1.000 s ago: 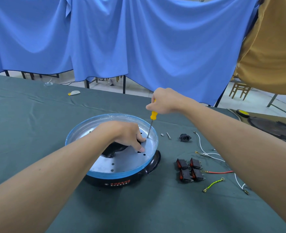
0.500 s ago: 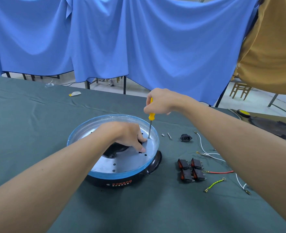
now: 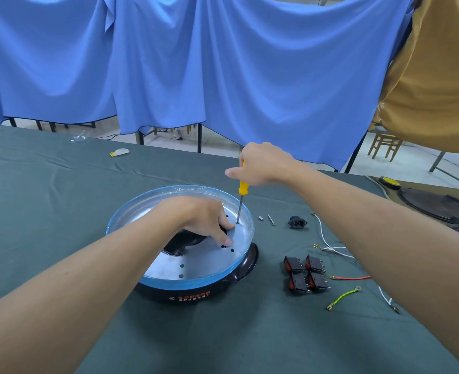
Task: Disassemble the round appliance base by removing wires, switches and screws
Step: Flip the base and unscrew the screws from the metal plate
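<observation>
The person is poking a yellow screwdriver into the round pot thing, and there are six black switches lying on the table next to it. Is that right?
Almost. The head view shows four black switches beside the round base, not six. The rest holds: the right hand holds the yellow screwdriver with its tip down in the base.

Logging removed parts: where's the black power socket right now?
Head view: the power socket lies on the cloth right of the round base, beside two small metal parts, beyond the four switches.
</observation>
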{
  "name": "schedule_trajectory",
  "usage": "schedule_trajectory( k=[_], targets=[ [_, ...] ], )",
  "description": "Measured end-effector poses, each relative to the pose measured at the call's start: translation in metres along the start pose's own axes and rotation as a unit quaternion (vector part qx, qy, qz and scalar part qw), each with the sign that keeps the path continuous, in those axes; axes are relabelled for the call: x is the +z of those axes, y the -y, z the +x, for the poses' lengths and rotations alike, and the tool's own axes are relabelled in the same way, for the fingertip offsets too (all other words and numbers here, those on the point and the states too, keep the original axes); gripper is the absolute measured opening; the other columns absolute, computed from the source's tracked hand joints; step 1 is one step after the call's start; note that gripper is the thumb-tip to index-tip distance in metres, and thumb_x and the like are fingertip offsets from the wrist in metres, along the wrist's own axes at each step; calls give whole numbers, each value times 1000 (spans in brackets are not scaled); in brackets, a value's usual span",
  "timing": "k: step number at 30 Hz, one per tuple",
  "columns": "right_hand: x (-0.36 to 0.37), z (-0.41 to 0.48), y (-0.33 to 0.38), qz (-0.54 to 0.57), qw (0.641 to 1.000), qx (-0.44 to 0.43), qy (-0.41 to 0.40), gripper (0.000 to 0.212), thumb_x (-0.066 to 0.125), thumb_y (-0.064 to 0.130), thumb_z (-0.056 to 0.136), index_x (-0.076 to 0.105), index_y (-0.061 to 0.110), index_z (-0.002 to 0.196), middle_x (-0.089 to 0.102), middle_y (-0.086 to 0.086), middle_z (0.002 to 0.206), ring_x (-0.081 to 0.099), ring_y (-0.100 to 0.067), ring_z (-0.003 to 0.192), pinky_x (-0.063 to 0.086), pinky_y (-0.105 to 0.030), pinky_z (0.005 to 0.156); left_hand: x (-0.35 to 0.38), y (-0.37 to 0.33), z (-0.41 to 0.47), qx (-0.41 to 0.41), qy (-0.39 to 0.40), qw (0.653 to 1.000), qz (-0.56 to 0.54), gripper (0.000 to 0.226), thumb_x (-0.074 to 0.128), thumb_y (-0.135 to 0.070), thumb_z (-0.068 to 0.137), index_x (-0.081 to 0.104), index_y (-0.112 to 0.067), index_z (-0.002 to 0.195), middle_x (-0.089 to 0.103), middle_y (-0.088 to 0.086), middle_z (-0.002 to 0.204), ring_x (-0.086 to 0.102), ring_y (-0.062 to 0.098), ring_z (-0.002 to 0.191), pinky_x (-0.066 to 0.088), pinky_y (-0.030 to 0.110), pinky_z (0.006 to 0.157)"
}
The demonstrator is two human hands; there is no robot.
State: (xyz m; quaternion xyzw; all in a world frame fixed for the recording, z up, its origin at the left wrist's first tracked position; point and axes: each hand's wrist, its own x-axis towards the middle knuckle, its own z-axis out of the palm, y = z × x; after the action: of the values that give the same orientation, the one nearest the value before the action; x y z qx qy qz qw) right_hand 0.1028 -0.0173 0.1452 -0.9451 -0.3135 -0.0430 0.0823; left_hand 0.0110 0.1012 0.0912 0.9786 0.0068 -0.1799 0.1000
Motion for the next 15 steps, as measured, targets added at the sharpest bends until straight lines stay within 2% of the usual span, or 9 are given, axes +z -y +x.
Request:
schedule_trajectory(
  k=[3,4,6,8,9,11,13,15],
  targets=[
    [1,2,-2,38,999,-2,4,35,58,23,82,65,-3,103,48,-5,68,41,-24,70,35,-29,60,0,0,0,0,0,1000,0,51,64,-50,89,56,-37,138,51,-10,145,47,19,130,35,33,107],
    [0,2,-2,41,999,2,12,35,57,24,81,65,-2,103,49,-5,70,42,-24,70,35,-29,61,0,0,0,0,0,1000,0,51,64,-50,89,56,-37,138,51,-9,145,47,19,129,35,32,107],
    [0,1,-2,23,999,18,14,36,58,42,83,63,6,85,52,-3,70,49,-24,70,36,-27,58,0,0,1,0,0,1000,2,51,63,-50,90,56,-36,138,50,-10,146,47,19,130,35,32,106],
    [1,0,-2,4,999,36,-12,47,55,58,85,51,13,70,50,-1,69,49,-22,67,32,-28,54,0,0,1,0,-1,1000,2,51,63,-50,90,55,-37,138,50,-10,146,47,19,130,35,32,106],
    [3,0,-2,4,999,31,-27,45,56,55,87,51,13,71,50,-1,69,49,-23,67,31,-28,53,0,0,0,1,-2,1000,1,51,63,-50,89,56,-37,138,50,-11,146,47,19,130,35,32,106],
    [4,1,-3,21,999,23,-35,27,59,36,86,61,9,88,53,-4,74,51,-27,73,35,-28,55,0,1,0,2,-4,1000,-1,51,64,-51,89,56,-38,137,51,-11,145,48,19,129,35,32,106],
    [3,1,-3,39,998,33,-27,25,58,27,80,64,10,97,55,-4,80,50,-26,72,38,-28,57,1,1,0,3,-3,1000,-1,51,64,-51,89,56,-37,137,51,-10,144,48,19,128,36,31,105],
    [3,1,-3,32,998,48,-18,21,58,33,79,60,12,84,52,-2,76,46,-21,65,35,-27,56,1,0,1,5,-4,1000,-2,50,64,-51,89,56,-36,137,51,-10,145,48,19,128,36,32,106]
  ],
)
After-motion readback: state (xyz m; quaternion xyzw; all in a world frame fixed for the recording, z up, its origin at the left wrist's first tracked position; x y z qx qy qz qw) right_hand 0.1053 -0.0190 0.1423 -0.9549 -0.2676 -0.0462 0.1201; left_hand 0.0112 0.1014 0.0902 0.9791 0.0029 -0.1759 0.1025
